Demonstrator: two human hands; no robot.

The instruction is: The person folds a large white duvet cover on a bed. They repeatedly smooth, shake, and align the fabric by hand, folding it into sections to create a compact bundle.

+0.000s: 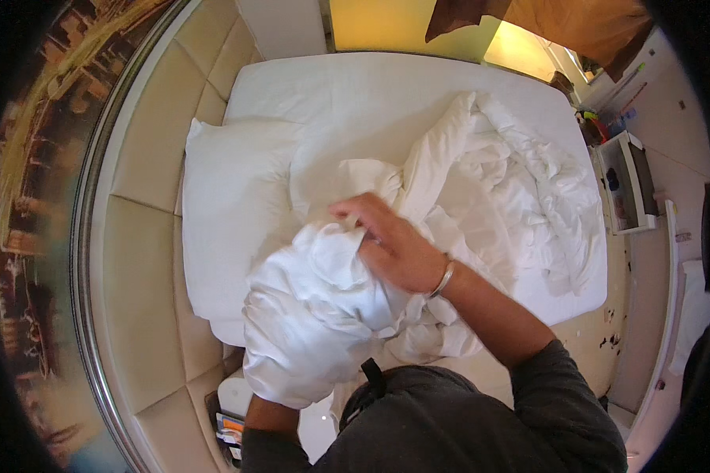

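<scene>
My right hand (393, 245), with a bracelet at the wrist, is at the upper edge of a bunched white cloth cover (313, 301); it is slightly blurred, and its grip on the fabric is unclear. The same cover wraps my left forearm and hides my left hand completely. Beyond my right hand, a crumpled white duvet (526, 177) lies on the bed's white sheet (355, 88). A white pillow (231, 219) rests at the headboard end on the left.
A padded beige headboard (148, 272) runs along the left. A toilet roll (234, 395) is at the lower left. Past the bed's right end stands a white-framed cabinet (626, 182). Brown fabric (556, 20) hangs at the top right.
</scene>
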